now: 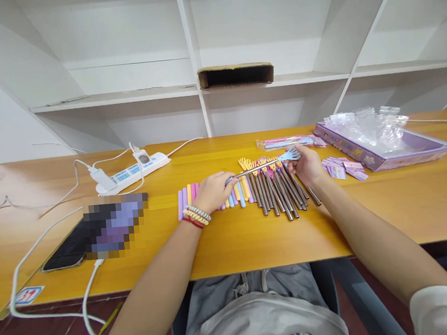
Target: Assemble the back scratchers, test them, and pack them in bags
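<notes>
A back scratcher (pixel 256 169) with a thin metal rod and a light-blue hand-shaped head spans the space between my hands. My left hand (pixel 213 190) is closed at its rod end, where a bit of blue shows. My right hand (pixel 309 166) pinches near the blue head. Below it lie several metal rods (pixel 283 196) with yellow, pink and purple hand-shaped heads, fanned side by side. A row of pastel handle sleeves (pixel 189 195) in purple, yellow, pink and blue lies under and around my left hand, which hides part of it.
Wrapped back scratchers (pixel 291 142) lie behind. To the right are small printed cards (pixel 343 168) and a purple box tray (pixel 397 160) with clear plastic bags (pixel 371 130). At left are a power strip (pixel 134 173), white cables and a phone (pixel 67 247). A cardboard box (pixel 235 76) sits on the shelf.
</notes>
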Demonstrator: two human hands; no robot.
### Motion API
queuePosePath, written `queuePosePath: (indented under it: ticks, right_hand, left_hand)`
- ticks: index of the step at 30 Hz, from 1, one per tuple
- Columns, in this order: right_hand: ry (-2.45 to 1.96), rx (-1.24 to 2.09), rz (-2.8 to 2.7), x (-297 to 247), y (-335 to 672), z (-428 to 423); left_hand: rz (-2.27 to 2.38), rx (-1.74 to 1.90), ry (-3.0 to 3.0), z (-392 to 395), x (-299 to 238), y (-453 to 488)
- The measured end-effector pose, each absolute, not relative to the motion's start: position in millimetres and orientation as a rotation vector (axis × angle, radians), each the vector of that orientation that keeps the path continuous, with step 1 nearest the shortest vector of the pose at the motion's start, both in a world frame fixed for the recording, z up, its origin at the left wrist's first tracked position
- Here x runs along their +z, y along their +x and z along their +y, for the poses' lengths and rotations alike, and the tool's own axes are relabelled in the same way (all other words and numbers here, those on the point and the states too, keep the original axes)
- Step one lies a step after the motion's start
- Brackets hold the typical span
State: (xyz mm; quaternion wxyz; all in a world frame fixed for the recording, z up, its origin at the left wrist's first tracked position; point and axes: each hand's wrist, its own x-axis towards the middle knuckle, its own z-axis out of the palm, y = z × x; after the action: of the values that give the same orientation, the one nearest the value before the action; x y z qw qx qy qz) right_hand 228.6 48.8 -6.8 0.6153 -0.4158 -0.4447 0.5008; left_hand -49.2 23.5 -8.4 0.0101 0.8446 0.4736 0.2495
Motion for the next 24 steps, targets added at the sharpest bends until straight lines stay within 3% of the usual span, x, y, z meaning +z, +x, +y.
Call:
queuePosePath:
  ticks: [14, 24]
  right_hand:
    - [-1.216, 0.800, -1.363, -12.7, 229.0, 47.6]
    - [-1.209, 0.790, -1.384, -16.7, 230.6, 49.8]
  left_hand:
    - [1.410, 0.733, 2.677, 26.6, -9.4, -54.5]
    - [1.399, 0.713, 2.723, 27.5, -10.8, -54.8]
